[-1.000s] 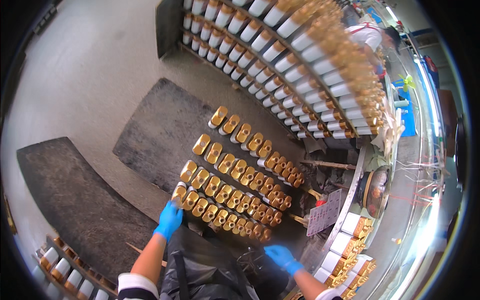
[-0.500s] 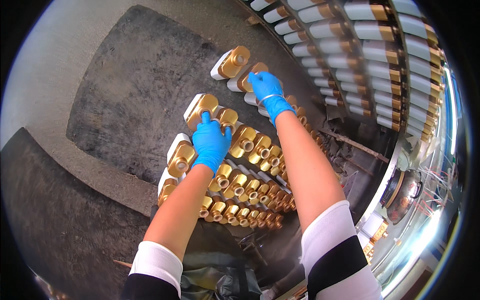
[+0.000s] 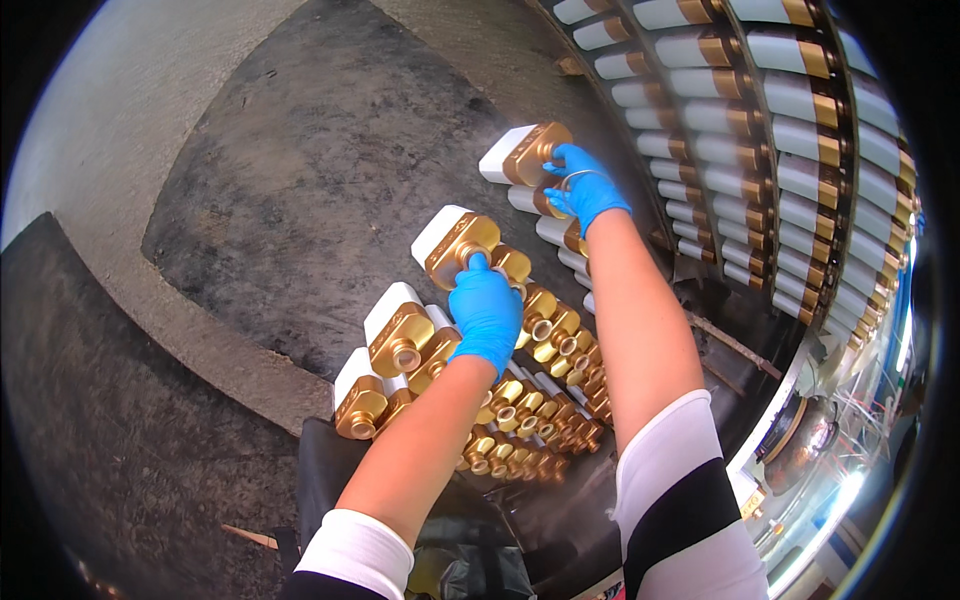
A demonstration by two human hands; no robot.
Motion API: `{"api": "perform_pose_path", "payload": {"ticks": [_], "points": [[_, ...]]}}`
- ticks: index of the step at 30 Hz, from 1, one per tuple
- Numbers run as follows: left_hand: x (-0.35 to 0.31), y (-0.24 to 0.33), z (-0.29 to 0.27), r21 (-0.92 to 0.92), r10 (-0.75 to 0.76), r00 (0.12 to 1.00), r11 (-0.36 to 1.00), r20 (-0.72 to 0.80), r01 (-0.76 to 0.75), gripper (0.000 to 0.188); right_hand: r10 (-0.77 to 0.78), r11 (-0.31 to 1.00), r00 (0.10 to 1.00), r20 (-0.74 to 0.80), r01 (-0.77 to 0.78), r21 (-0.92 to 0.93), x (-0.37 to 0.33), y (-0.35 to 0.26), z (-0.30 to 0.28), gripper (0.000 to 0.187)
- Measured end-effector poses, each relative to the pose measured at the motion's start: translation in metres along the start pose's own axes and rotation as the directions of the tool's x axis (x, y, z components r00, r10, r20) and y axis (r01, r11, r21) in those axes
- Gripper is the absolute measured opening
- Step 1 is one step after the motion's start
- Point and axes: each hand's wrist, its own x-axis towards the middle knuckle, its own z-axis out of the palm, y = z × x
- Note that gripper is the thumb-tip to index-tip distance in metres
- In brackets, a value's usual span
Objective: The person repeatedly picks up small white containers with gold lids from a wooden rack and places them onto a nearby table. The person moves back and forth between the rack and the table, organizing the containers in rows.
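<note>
My left hand [image 3: 487, 315], in a blue glove, is closed at the neck of a white bottle with a gold upper part [image 3: 455, 245]. Its index finger reaches into or over the mouth; I cannot tell how deep. Another gold-necked bottle [image 3: 513, 265] sits against that hand. My right hand [image 3: 590, 188], also gloved in blue, has its fingers bent at the neck of the foremost bottle [image 3: 525, 155] in the right row. Its lower fingers touch the bottle behind [image 3: 545, 200]. Both bottles are tilted, necks toward me.
Several rows of similar bottles [image 3: 400, 335] lie below and beside my forearms. A tall curved rack [image 3: 770, 150] filled with white and gold bottles stands at right. Dark matting [image 3: 300, 170] covers the floor at left. Wires and a bright lamp show at lower right.
The view has shifted, so the bottles appear further right. My right hand has moved from the second bottle onto the foremost one's neck. My left hand stays at the same bottle.
</note>
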Motion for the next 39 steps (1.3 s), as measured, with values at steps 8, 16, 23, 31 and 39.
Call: {"api": "perform_pose_path", "payload": {"ticks": [8, 16, 23, 31, 39], "points": [[0.004, 0.005, 0.015, -0.122, -0.099, 0.995, 0.988, -0.003, 0.098, 0.023, -0.027, 0.994, 0.988, -0.153, 0.042, 0.098, -0.002, 0.019, -0.003, 0.021], [0.019, -0.002, 0.035, 0.045, 0.045, 0.986, 0.998, -0.158, -0.039, 0.016, -0.221, 0.963, 0.975, 0.024, 0.215, 0.160, -0.117, 0.013, -0.053, 0.024], [0.038, -0.055, -0.028, -0.260, 0.134, 0.959, 0.945, -0.249, -0.200, 0.028, -0.343, 0.931, 0.936, -0.072, 0.349, 0.106, -0.339, 0.048, -0.142, 0.026], [-0.124, 0.048, -0.185, 0.197, 0.454, 0.886, 0.881, -0.095, -0.430, 0.028, -0.418, 0.866, 0.839, -0.348, 0.252, -0.431, -0.598, 0.201, -0.314, 0.054], [-0.365, 0.202, -0.259, 0.012, 0.891, 0.398, 0.406, 0.219, -0.914, 0.038, 0.172, 0.875, 0.652, -0.739, -0.446, -0.190, -0.825, 0.393, -0.444, 0.040]]}}
